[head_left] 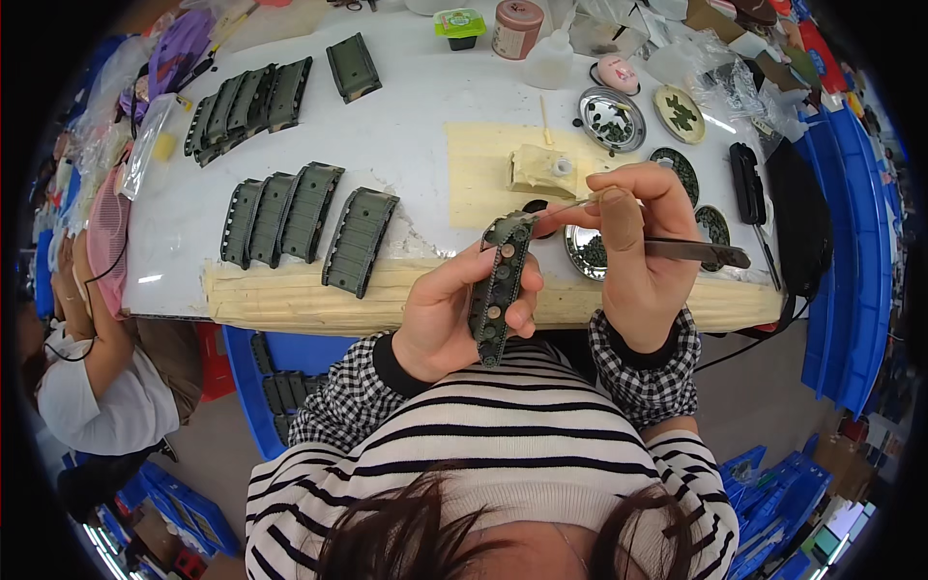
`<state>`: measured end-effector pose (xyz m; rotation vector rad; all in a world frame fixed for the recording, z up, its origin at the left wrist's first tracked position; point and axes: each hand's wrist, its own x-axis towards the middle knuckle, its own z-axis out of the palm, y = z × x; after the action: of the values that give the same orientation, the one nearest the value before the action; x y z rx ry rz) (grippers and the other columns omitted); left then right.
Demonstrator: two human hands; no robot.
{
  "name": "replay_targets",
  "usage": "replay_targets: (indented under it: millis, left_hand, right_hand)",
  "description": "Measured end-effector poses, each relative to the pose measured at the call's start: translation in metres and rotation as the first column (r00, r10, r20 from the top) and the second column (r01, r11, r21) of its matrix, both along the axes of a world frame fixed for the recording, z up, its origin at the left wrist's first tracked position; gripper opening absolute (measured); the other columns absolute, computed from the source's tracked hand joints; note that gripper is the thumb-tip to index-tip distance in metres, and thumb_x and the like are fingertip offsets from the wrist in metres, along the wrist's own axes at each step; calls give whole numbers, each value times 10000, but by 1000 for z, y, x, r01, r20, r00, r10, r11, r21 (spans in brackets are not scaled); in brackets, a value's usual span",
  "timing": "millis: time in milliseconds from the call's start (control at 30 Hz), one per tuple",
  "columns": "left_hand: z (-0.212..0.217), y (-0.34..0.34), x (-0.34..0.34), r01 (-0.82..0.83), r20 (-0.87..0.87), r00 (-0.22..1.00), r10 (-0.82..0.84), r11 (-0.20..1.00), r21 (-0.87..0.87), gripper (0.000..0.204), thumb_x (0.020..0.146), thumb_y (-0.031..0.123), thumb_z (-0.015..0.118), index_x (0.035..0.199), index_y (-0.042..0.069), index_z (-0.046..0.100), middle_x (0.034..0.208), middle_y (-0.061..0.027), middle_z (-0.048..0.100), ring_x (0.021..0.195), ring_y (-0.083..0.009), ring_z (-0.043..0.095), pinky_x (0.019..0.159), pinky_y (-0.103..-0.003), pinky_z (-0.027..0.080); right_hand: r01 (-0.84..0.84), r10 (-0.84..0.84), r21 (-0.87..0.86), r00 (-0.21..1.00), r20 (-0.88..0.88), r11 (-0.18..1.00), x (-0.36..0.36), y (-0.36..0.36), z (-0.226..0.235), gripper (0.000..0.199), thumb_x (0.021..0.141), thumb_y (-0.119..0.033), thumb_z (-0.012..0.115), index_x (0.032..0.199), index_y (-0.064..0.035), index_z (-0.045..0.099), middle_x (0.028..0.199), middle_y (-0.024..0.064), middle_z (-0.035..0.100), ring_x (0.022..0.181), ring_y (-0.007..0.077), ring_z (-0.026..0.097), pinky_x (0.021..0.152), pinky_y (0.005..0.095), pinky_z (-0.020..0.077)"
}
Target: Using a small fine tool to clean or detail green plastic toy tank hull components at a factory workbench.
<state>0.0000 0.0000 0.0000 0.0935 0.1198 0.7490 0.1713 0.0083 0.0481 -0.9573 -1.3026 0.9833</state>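
My left hand (435,309) is closed around a dark green model tank part (495,307), long and narrow. A row of round wheels runs along its upturned side, a few with pale centres, between toothed track edges. My right hand (643,290) pinches a thin pointed tool (580,203) between thumb and forefinger, its tip close to the part's far end. Tucked in the same hand, a dark flat handle (701,252), perhaps tweezers, sticks out to the right. Whether it belongs to the pointed tool cannot be told. Below lies a metal dish (572,253) of small green pieces, partly hidden by the right hand.
Similar green tank parts (360,240) stand in rows at the left. A tape-covered block (541,171) sits mid-table, with a metal dish (612,104) of green bits beyond. A padded edge (290,295) lines the table front; a blue bin (249,387) sits below. Another person (106,387) sits left.
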Motion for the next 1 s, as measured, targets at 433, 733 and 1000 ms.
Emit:
replay_targets:
  millis: [433, 733, 1000]
  left_hand:
    - [4, 3, -5, -69, -142, 987, 77, 996, 55, 587, 989, 207, 411, 1474, -38, 188, 943, -89, 592, 702, -163, 578, 673, -326, 547]
    - [5, 5, -10, -108, -219, 966, 139, 983, 148, 616, 967, 200, 438, 1465, -67, 192, 945, -94, 592, 697, -174, 600, 666, -332, 553]
    - [14, 3, -10, -75, -405, 894, 194, 954, 292, 638, 925, 208, 495, 1436, -85, 248, 919, -114, 614, 693, -177, 614, 684, -324, 549]
  right_hand:
    - [317, -389, 249, 854, 345, 915, 22, 27, -14, 91, 879, 1, 627, 969, 13, 631, 844, 57, 599, 658, 107, 593, 581, 224, 483]
    - [177, -381, 367, 690, 616, 913, 22, 26, -15, 267, 766, 8, 718, 1025, -34, 669, 804, 59, 565, 620, 151, 519, 515, 271, 407]
    - [-72, -147, 340, 803, 577, 938, 27, -6, 22, 331, 657, 21, 601, 965, -32, 710, 821, 100, 613, 709, 239, 617, 649, 305, 502]
